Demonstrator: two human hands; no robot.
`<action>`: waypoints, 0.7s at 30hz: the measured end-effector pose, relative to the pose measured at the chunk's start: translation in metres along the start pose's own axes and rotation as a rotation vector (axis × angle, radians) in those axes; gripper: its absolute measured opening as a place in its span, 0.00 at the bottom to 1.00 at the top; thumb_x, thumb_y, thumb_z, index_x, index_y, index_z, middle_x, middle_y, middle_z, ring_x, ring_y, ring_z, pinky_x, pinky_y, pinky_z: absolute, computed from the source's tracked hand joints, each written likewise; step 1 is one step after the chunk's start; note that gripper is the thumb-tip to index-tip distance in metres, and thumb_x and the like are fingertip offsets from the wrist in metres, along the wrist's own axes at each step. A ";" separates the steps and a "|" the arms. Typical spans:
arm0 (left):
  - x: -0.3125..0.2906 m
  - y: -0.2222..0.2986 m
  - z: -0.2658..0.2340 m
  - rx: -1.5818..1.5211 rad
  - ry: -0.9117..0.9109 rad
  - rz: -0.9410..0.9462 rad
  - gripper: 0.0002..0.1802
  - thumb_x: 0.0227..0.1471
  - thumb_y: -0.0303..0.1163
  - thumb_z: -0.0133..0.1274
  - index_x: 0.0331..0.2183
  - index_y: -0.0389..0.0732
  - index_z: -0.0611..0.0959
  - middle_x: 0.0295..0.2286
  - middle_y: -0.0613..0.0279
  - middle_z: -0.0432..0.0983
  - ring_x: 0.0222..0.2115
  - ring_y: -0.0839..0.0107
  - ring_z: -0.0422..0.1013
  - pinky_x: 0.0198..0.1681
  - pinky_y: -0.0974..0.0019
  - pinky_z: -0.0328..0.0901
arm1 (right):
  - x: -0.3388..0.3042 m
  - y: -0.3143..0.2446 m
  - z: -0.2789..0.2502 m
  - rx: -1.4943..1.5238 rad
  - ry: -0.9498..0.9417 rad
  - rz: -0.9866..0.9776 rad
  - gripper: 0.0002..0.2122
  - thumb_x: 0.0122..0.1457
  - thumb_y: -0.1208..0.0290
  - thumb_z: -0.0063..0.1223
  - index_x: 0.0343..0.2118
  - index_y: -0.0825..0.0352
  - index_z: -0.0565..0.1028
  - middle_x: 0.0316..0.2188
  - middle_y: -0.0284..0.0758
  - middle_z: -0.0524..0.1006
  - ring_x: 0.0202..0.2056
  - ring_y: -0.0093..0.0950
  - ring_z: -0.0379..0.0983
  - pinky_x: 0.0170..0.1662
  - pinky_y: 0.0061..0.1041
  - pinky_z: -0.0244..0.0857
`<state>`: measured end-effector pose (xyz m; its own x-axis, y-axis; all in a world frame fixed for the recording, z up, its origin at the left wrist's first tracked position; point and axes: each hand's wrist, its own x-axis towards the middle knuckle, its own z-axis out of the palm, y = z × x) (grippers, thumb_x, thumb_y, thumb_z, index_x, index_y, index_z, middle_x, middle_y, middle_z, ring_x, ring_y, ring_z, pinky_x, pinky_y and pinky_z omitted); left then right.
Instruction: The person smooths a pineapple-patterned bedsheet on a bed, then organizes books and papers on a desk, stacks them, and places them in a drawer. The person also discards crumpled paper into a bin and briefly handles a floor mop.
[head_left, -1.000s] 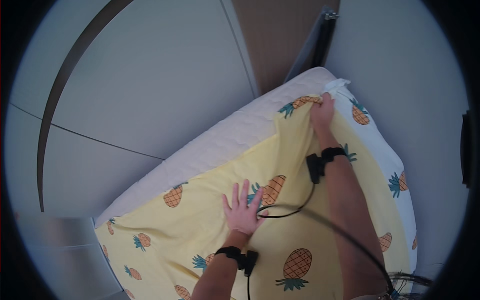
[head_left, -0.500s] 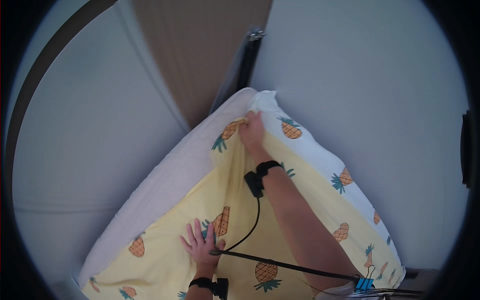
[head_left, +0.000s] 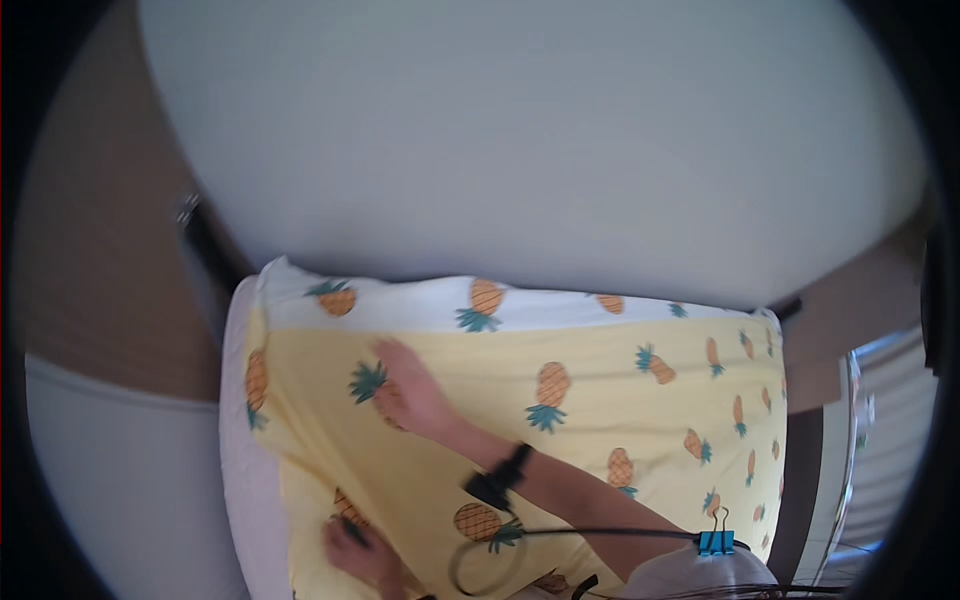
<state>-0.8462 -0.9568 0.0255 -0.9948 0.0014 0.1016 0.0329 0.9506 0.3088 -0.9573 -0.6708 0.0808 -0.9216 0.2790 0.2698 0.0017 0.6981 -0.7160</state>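
Leaving the corner of the pineapple sheet [head_left: 600, 410], right hand [head_left: 413, 392] loosely extended; left hand [head_left: 358, 553] curled, hold unclear.

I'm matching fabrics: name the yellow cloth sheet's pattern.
The sheet carries orange pineapples with green leaves, clearest in head view.

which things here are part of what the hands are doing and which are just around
In use:
- left hand and right hand, blurred, over the cloth
- yellow pineapple-print sheet
- mattress, bare along the left

Just around:
- blue binder clip
- black cable
- pale wall
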 end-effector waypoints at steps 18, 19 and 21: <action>0.381 0.117 0.051 -0.652 -0.224 0.098 0.13 0.50 0.33 0.50 0.30 0.31 0.77 0.21 0.45 0.74 0.21 0.53 0.71 0.28 0.57 0.63 | -0.088 0.097 -0.159 -0.537 0.030 0.689 0.35 0.52 0.53 0.52 0.61 0.61 0.53 0.56 0.45 0.56 0.58 0.43 0.49 0.56 0.51 0.42; 0.401 0.135 0.040 -0.615 -0.107 0.090 0.14 0.51 0.35 0.49 0.31 0.32 0.78 0.24 0.44 0.75 0.24 0.49 0.71 0.29 0.56 0.64 | -0.069 0.110 -0.172 -0.436 0.125 0.687 0.33 0.50 0.56 0.55 0.59 0.60 0.57 0.53 0.44 0.60 0.56 0.42 0.53 0.55 0.49 0.45; 0.397 0.152 0.060 -0.579 -0.005 0.069 0.15 0.52 0.37 0.48 0.32 0.33 0.79 0.26 0.42 0.75 0.27 0.45 0.72 0.31 0.55 0.65 | -0.037 0.138 -0.189 -0.586 0.178 0.547 0.27 0.50 0.60 0.56 0.53 0.60 0.63 0.49 0.41 0.64 0.53 0.41 0.56 0.54 0.48 0.46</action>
<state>-1.2423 -0.7928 0.0563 -0.9890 0.0601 0.1352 0.1430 0.6234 0.7687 -0.8493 -0.4599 0.0934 -0.6564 0.7459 0.1130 0.6812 0.6504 -0.3362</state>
